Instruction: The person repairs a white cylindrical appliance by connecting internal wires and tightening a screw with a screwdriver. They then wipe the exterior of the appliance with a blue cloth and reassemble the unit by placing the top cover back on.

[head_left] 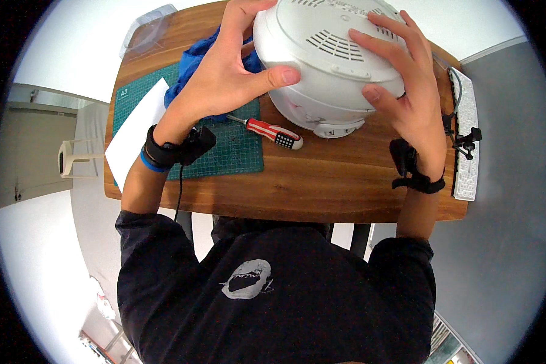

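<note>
A white rice cooker (pixel 340 91) rests bottom up at the far side of the table, its vented base and screw holes facing me. My left hand (pixel 230 73) grips its left side, thumb pressed against the rim of the base. On the other side my right hand (pixel 412 91) holds it, fingers spread over the base and thumb at the lower edge. Just in front of the cooker, left of centre, lies a red and white screwdriver (pixel 272 132), its shaft reaching over the green cutting mat (pixel 239 155). Blue cloth (pixel 191 64) is bunched behind my left forearm.
White paper (pixel 136 133) lies on the mat's left part. A clear plastic container (pixel 145 33) sits at the far left corner of the wooden table (pixel 340 182). Along the right edge are a white keyboard (pixel 465 173) and a black cable. A pale stool (pixel 73 159) stands farther left.
</note>
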### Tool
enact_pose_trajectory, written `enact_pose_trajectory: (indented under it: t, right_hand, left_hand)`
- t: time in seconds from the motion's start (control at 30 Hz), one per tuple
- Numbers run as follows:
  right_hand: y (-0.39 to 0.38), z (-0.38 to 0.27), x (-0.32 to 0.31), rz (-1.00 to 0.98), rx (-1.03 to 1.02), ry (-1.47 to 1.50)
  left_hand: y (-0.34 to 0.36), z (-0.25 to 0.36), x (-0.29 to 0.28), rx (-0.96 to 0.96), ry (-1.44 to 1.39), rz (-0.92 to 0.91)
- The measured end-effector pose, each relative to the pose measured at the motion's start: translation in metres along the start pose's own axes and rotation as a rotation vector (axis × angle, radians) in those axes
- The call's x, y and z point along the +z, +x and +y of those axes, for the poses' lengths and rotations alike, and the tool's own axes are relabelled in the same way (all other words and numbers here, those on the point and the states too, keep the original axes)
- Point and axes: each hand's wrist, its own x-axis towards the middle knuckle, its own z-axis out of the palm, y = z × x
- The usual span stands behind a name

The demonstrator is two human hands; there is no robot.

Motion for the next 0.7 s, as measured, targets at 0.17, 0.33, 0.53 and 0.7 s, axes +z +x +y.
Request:
enact_pose_trajectory:
  t: [0.17,0.33,0.53,0.7]
  right_hand:
    - [-0.002,0.0,0.0,0.021,-0.035,0.043]
    - [-0.004,0.009,-0.013,-0.069,-0.047,0.178]
    - [-0.007,0.007,-0.023,-0.102,0.052,0.155]
    - [-0.011,-0.018,-0.023,-0.052,0.131,0.157]
  left_hand:
    - [0.0,0.007,0.002,-0.014,0.055,-0.01]
    - [-0.003,0.006,-0.001,0.004,0.055,-0.02]
    - [0.0,-0.003,0.002,0.037,0.018,0.016]
    - [0.005,0.011,0.01,0.009,0.174,0.014]
